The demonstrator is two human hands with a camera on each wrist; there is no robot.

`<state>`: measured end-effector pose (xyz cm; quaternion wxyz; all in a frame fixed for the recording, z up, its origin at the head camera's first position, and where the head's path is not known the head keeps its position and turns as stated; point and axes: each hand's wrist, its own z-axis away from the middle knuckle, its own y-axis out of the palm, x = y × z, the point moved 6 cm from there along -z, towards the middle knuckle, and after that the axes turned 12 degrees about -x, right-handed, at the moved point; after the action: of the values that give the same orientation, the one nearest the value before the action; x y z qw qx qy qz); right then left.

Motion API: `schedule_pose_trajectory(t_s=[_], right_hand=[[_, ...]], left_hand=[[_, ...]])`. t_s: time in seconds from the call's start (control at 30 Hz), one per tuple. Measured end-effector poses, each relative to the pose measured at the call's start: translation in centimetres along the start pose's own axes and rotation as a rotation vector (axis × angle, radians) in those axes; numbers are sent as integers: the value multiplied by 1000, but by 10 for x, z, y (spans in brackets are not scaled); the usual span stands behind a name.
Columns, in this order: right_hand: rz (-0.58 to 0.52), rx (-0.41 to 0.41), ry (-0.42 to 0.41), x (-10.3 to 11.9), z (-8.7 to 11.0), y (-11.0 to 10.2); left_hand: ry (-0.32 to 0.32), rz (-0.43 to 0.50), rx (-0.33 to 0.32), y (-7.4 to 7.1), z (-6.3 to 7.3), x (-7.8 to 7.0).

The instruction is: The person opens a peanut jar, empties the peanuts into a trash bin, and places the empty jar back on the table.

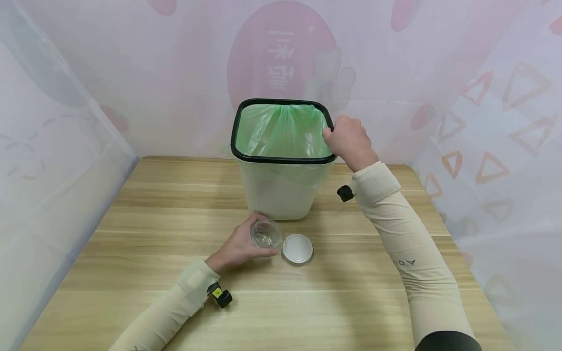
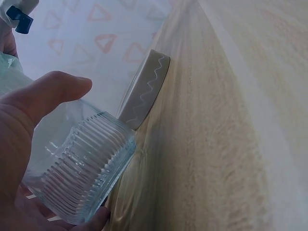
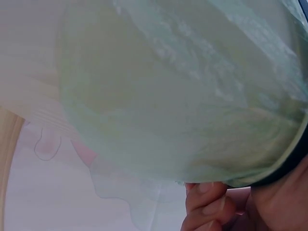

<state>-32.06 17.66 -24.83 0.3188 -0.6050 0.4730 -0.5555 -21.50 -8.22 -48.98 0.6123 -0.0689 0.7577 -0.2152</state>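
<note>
My left hand [image 1: 242, 244] holds a clear ribbed glass jar [image 1: 266, 235], open at the top and standing on the table in front of the bin. In the left wrist view, the thumb lies along one side of the jar [image 2: 86, 168] and the fingers are round the other. Just right of it lies a round white lid [image 1: 297, 249], its hollow side up. At the right side of a white trash bin [image 1: 281, 192], my right hand [image 1: 350, 141] grips the black rim [image 1: 285, 160]. A green bag [image 1: 285, 129] lines the bin, and the right wrist view shows fingers curled beneath the rim.
A wooden table [image 1: 175, 195] carries everything. Printed pale curtains [image 1: 184, 83] enclose it at the back and both sides, and the bin stands near the back edge. Small black cameras [image 1: 345, 193] are strapped to both sleeved wrists.
</note>
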Motion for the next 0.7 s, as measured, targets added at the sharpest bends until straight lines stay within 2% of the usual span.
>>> schedule_pose_trajectory(t_s=[0.37, 0.7], right_hand=[[-3, 7, 6, 0, 0, 1], [-4, 1, -6, -1, 0, 1]], left_hand=[[0, -10, -8, -5, 4, 2], [-21, -60, 5, -6, 7, 6]])
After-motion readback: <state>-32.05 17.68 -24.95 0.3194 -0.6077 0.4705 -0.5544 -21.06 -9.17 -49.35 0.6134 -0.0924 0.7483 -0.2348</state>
